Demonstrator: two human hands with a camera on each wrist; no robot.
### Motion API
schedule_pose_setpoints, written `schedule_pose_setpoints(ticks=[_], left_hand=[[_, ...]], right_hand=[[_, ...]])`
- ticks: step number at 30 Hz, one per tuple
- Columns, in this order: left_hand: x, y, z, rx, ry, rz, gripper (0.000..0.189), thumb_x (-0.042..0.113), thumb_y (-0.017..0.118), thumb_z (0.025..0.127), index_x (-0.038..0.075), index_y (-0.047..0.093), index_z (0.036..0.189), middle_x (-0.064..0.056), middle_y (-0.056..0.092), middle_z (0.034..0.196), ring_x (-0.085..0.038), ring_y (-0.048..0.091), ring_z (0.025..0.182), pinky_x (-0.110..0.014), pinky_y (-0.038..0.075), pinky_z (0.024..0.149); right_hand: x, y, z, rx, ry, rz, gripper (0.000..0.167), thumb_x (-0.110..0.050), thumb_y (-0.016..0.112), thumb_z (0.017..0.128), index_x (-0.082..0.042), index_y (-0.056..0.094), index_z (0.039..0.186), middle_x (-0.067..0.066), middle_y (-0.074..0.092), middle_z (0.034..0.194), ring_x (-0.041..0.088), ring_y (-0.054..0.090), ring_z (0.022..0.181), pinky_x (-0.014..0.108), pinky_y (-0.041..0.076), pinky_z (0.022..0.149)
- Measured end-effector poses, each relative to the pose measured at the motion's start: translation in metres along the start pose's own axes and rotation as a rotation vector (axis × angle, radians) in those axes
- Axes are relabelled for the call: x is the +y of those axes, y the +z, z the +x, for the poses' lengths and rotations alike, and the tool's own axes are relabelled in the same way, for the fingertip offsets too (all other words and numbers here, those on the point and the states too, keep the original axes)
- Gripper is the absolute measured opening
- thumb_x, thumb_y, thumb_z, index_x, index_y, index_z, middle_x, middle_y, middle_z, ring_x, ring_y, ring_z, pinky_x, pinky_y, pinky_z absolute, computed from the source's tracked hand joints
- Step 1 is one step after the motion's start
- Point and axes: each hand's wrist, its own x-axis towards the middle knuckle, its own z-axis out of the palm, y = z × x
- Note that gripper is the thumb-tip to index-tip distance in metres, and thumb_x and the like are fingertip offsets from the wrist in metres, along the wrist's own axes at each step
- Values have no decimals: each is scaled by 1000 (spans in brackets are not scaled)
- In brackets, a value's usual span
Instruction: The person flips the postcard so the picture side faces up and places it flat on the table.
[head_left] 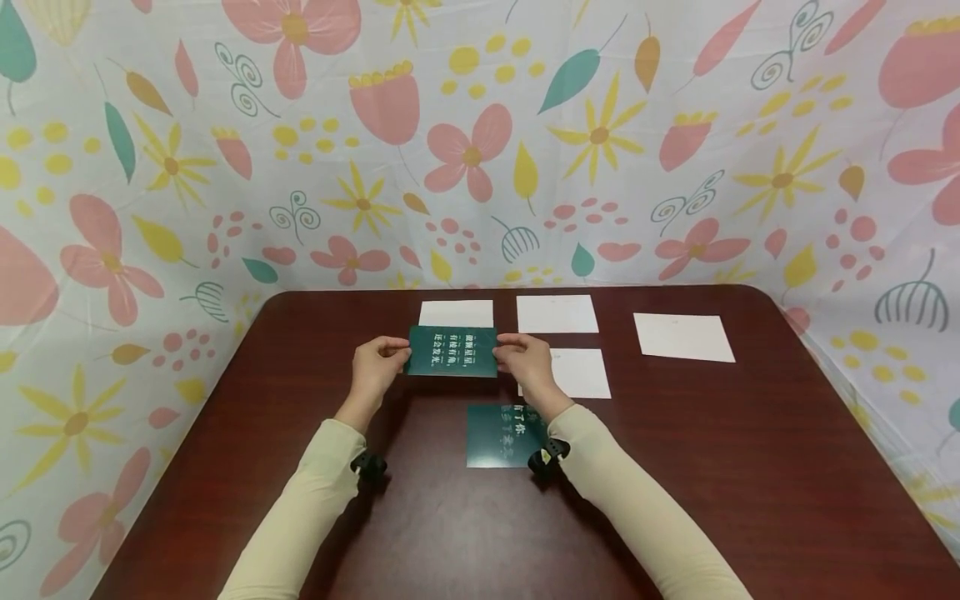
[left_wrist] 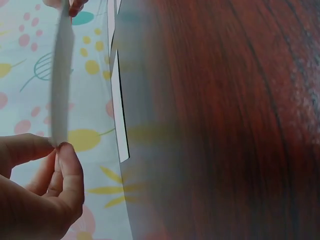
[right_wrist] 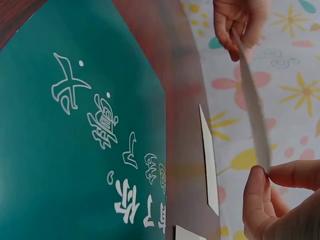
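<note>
A dark green card [head_left: 452, 352] with white printed characters is held up by both hands above the table. My left hand [head_left: 372, 371] pinches its left edge between thumb and fingers, while the right hand [head_left: 527, 364] pinches the opposite edge. In the left wrist view the same card [left_wrist: 61, 80] appears nearly edge-on, with the left hand [left_wrist: 45, 190] at its lower end. The right wrist view also shows the card [right_wrist: 256, 110] from its edge. Below the right forearm, a second green card [head_left: 491, 442] lies on the table, its right part hidden by the wrist.
White cards lie toward the table's back: one [head_left: 456, 312] behind the held card, one [head_left: 557, 314] at the back middle, one [head_left: 581, 374] partly behind the right hand, and one [head_left: 684, 337] farther right. A flower-patterned cloth [head_left: 480, 233] hangs behind the brown table [head_left: 225, 467].
</note>
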Motion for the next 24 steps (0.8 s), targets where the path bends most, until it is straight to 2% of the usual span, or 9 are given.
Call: schedule_pose_setpoints(ticks=[5,9,14,16,21,24], left_hand=[[0,0,2,-32,-3,41,29,5,68,88,1,65,117,-12,64,88,-16,55,64,-38,53,69],[0,1,4,-66,-18,118,40,7,70,88,2,60,126,-12,60,86,-15,52,61,-35,52,64],[-2,3,7,-105,-64,227,45,12,72,87,4,57,128,-14,59,88,-17,56,62,-39,55,69],[-5,4,9,-117,-69,281,45,14,73,86,2,57,127,-15,61,87,-18,57,60,-37,55,66],[-8,7,11,-136,-46,404,46,15,75,84,0,58,124,-17,65,83,-17,57,52,-31,52,57],[-9,9,12,-141,-45,445,45,14,75,84,-1,59,123,-19,65,89,-18,57,52,-29,51,56]], right_hand=[[0,1,2,-29,19,-5,34,-1,63,91,2,61,124,22,65,104,15,63,73,32,57,70],[-1,2,5,-51,19,-67,38,0,64,88,3,59,125,21,66,100,14,64,68,26,56,62],[-1,7,8,-62,26,-205,39,-1,70,84,3,60,122,17,64,90,15,60,60,27,55,59],[2,10,9,-69,27,-281,39,-2,71,82,3,60,120,16,64,88,14,59,57,28,55,58],[9,15,13,-80,15,-444,41,-5,73,82,4,59,119,20,65,93,14,62,53,30,55,57],[11,18,14,-89,-1,-511,41,-7,74,82,5,59,119,22,64,97,16,63,52,30,55,58]])
